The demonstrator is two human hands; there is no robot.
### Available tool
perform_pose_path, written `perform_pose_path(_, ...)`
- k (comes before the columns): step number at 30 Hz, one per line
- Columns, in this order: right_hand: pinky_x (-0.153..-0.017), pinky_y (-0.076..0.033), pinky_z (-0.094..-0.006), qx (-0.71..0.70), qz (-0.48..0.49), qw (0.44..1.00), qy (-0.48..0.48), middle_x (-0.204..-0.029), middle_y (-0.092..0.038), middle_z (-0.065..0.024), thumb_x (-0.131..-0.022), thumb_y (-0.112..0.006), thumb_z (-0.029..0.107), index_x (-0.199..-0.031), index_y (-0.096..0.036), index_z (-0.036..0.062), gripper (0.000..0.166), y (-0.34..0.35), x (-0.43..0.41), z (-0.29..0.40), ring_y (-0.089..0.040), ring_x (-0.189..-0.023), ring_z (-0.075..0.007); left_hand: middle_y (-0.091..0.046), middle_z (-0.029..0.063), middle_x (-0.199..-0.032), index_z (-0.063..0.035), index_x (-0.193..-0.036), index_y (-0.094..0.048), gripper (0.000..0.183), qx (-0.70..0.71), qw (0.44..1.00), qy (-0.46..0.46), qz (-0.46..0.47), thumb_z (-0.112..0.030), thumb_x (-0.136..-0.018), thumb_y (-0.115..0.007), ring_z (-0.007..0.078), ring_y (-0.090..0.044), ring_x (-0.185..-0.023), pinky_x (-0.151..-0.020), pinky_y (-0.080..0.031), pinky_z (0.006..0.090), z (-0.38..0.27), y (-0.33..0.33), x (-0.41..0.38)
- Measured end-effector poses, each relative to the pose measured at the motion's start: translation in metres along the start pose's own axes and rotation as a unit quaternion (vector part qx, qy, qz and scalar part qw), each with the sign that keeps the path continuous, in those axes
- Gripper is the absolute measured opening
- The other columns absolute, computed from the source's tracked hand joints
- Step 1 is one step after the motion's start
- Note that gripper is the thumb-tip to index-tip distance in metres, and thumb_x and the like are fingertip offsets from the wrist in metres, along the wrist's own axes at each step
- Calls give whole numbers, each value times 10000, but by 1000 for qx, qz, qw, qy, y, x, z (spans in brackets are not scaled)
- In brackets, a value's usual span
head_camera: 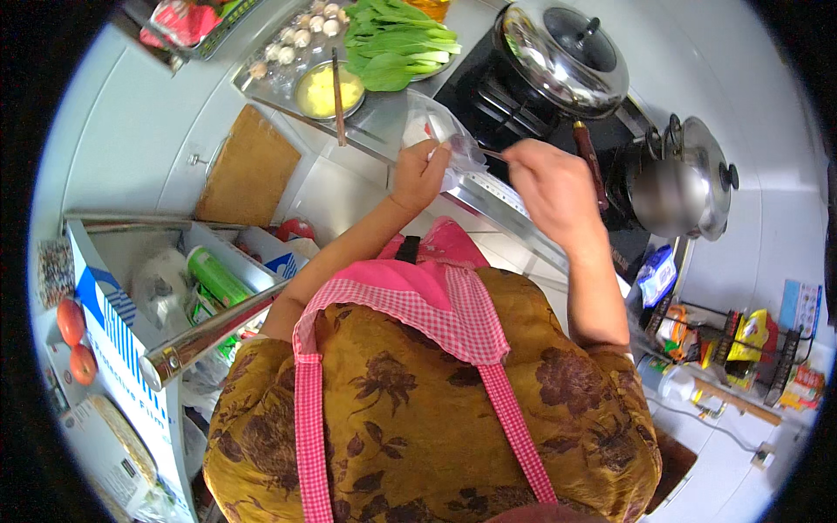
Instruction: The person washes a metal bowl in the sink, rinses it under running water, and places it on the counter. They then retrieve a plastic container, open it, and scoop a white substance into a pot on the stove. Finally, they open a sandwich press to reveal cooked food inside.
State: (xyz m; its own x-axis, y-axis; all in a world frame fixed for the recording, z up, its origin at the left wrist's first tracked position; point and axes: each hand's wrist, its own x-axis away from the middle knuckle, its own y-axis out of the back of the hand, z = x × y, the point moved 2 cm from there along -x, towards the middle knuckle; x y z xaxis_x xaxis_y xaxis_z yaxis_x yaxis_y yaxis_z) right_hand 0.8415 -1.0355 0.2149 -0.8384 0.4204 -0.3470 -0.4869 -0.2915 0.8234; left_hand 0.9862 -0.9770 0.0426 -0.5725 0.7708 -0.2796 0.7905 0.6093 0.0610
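My left hand (422,171) grips the gathered edge of a clear plastic bag (465,145), which holds something whitish that I cannot make out. Just right of it, my right hand (548,186), slightly blurred, is closed on the thin handle of a utensil (492,154); its far end is hidden at the bag. Both hands are above the counter's front edge, before the gas stove. A metal bowl with yellow food (325,91) stands to the left, wooden chopsticks (338,98) across it. Leafy greens (386,49) lie behind the bag.
A lidded wok (533,62) and a steel pot (703,176) stand on the black gas stove (500,114). Eggs (302,38) in a clear tray are at the back left. A wooden board (245,170) leans at left, near a metal rail (216,330). Condiment packets (749,335) fill a rack at right.
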Motion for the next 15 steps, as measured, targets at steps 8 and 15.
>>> perform_pose_path(8, -594, -460, -335, -66, -30, 995, -73, -713, -599, -164, -795, -514, 105, -841, -589, -15, 149, -81, -7, -56, -595, -646, -294, -555, 146, -557, 13, -690, -582, 275, -9, 1000, -6, 10, -186, -869, -518, 177, -527, -485, -466, -393, 316, 3, 0, -1)
perform_pose_path(15, -558, -444, -248, -319, -85, 904, -272, -628, -602, -71, -786, -506, 86, -838, -625, -9, 162, -74, 10, -73, -578, -590, -121, -547, 115, -574, 18, -690, -573, 282, -18, 999, -13, 24, -180, -881, -511, 161, -503, -512, -486, -385, 298, -5, 1, -2)
